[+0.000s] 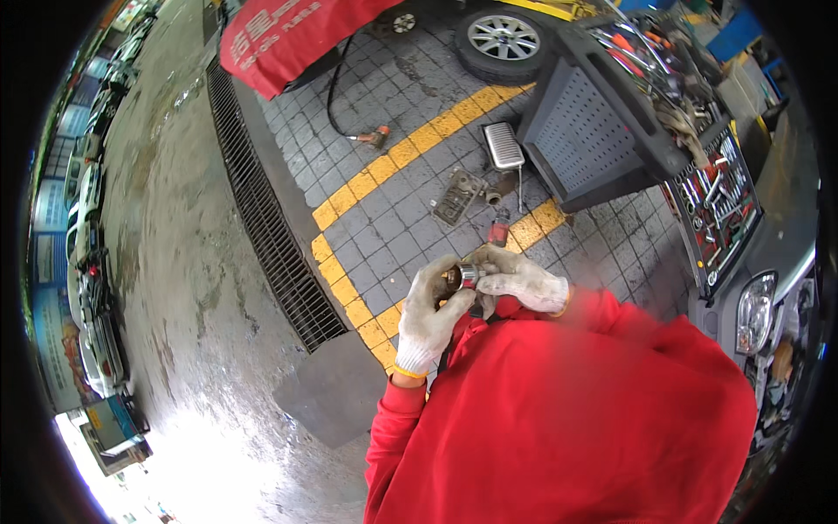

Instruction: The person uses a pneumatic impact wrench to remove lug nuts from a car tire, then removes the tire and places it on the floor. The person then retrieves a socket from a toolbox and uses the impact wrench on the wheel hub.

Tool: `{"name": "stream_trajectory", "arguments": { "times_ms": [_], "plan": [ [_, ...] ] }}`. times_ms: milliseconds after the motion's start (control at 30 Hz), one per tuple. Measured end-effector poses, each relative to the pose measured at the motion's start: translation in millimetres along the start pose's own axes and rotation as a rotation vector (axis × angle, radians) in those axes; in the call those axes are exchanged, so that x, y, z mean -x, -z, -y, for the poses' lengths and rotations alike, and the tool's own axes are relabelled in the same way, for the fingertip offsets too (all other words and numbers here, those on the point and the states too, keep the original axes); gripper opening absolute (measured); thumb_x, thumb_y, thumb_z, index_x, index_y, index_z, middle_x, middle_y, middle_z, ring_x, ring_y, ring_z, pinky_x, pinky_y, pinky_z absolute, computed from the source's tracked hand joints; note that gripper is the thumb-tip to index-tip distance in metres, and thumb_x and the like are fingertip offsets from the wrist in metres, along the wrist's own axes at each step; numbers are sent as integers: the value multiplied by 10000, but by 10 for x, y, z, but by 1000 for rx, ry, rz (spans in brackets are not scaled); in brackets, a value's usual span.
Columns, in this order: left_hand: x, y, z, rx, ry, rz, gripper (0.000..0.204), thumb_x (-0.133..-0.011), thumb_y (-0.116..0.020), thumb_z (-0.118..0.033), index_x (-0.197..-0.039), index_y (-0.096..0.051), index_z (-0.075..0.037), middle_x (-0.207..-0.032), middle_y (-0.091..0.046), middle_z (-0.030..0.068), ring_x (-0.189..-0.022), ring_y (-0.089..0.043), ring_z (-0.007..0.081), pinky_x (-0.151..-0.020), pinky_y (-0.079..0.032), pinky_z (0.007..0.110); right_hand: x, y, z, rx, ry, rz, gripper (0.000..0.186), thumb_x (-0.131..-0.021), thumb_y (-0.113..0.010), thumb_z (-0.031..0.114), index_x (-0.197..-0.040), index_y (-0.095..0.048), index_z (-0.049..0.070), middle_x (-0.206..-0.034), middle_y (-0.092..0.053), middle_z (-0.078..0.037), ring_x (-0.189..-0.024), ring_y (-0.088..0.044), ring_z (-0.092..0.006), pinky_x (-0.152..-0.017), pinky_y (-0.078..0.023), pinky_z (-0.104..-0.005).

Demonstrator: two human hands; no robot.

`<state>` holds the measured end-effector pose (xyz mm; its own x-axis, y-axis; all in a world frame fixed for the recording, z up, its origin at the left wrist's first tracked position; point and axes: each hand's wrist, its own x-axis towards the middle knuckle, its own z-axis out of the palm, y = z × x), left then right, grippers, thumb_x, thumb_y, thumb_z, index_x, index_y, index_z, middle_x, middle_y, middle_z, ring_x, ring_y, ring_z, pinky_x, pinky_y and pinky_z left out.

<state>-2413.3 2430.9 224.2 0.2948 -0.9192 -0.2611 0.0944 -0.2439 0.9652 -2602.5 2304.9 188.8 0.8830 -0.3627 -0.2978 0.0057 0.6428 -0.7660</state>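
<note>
In front of my chest I hold a small round metal part (469,276) with a shiny silver ring and a brownish, dark side. My left hand (428,319), in a dirty white knit glove, curls round its left side with thumb and fingers. From the right, my right hand (522,281), gloved the same way, closes its fingers on the part's other side. The exact kind of part is hard to make out, being small and half covered by fingers. Just beyond my right hand shows a red and dark tool (498,231), partly hidden.
Ahead on the tiles lie a greasy metal housing (456,196) and a silver ribbed box-shaped part (504,146). A grey tool cart (580,131) stands right, by a tool-filled drawer (716,201). Farther off are a wheel (502,44) and an orange-ended hose (374,137). A drain grate (262,205) runs left.
</note>
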Motion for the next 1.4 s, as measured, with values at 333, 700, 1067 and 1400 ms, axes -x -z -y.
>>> {"name": "stream_trajectory", "arguments": {
  "times_ms": [333,700,1067,1400],
  "plan": [
    [-339,1235,16,366,-53,-258,594,-960,-676,45,-1537,-541,5,-1419,-670,140,-1266,-669,202,-1102,-544,366,-1574,-760,370,380,64,46,467,-1014,-813,209,-1370,-582,17,-1139,-706,-58,-1009,-697,-118,-891,-576,-300],
    [-2623,2637,-25,349,-48,-204,563,-978,-659,41,-1515,-493,-2,-1412,-619,108,-1287,-627,205,-1141,-495,345,-3927,-686,1416,1110,445,39,395,-906,-843,203,-1258,-683,124,-1160,-713,-89,-1058,-732,-301,-907,-604,-419],
    [-5203,3130,-762,-181,-197,-71,597,-952,-811,-98,-1475,-539,-3,-1357,-647,155,-1206,-673,233,-1064,-558,377,-5678,185,2649,1085,161,-357,531,-979,-763,499,-1307,-634,102,-1159,-746,-136,-1083,-741,-349,-931,-571,-446],
    [-8490,3628,-1765,-662,-730,104,614,-1005,-791,-110,-1542,-520,11,-1434,-615,206,-1311,-637,334,-1119,-530,470,-6879,1756,3211,-34,169,-825,386,-1106,-635,383,-1004,-647,11,-776,-641,-23,-627,-658,-132,-621,-576,-286]
  ]
}}
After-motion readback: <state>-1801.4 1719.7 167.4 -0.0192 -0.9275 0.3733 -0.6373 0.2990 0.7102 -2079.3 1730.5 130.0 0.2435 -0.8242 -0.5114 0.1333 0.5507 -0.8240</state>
